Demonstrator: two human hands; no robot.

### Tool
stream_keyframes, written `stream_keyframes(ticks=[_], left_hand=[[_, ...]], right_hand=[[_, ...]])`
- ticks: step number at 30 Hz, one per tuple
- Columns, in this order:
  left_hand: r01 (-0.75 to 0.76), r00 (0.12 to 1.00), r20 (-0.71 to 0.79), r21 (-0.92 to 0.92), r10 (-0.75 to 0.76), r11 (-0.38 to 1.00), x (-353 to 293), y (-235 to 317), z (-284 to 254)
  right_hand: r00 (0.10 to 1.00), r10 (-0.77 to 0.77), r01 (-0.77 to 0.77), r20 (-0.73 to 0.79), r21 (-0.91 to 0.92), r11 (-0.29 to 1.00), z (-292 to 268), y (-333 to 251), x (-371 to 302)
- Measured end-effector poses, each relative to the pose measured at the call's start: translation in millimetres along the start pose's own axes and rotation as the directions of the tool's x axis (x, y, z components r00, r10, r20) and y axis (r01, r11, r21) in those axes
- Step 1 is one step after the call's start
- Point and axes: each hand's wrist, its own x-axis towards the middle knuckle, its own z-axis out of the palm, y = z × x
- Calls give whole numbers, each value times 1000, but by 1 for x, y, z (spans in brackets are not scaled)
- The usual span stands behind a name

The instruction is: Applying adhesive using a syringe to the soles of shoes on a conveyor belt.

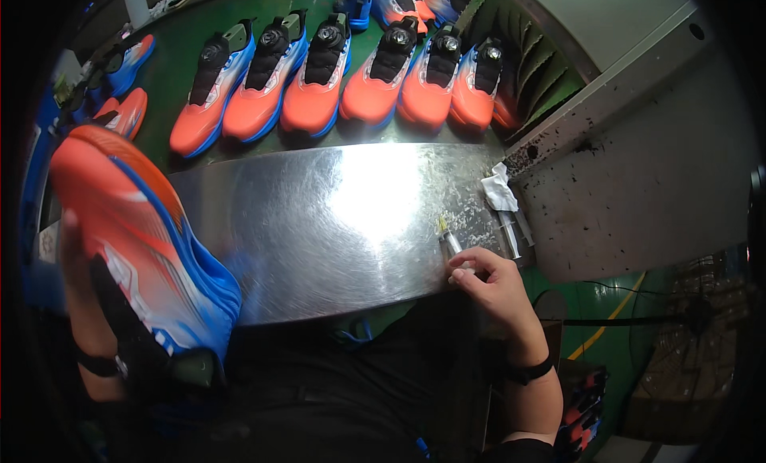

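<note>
Left grip: the left hand (73, 243) holds the shoe from its left side; most of the fingers are hidden behind it.
Right grip: the right hand (496, 287) is narrow, thumb and index finger closed about the back end of the syringe.
Shoe: the orange, white and blue shoe (132, 215) is raised at the left, tilted, toe up, its sole edge facing right; slightly blurred.
Syringe: the syringe (452, 241) has a yellow tip pointing away from the person, over the metal surface (271, 239); whether it touches the metal, I cannot tell.
Right edge: a crumpled white cloth (500, 193), with a second syringe (509, 235) just below it, well apart from the shoe.
Behind: a row of six shoes (313, 104), toes toward the person, beyond the metal.
Wrists: each bears a black band (531, 372).
</note>
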Motion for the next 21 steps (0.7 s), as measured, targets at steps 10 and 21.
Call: stream_keyframes(ticks=[10,21], left_hand=[[166,959,276,-381,-60,910,-7,6,59],[382,920,375,-800,-112,463,92,-38,106]], right_hand=[[988,137,-155,76,350,924,9,10,-3],[985,-141,99,102,333,938,47,-39,-23]])
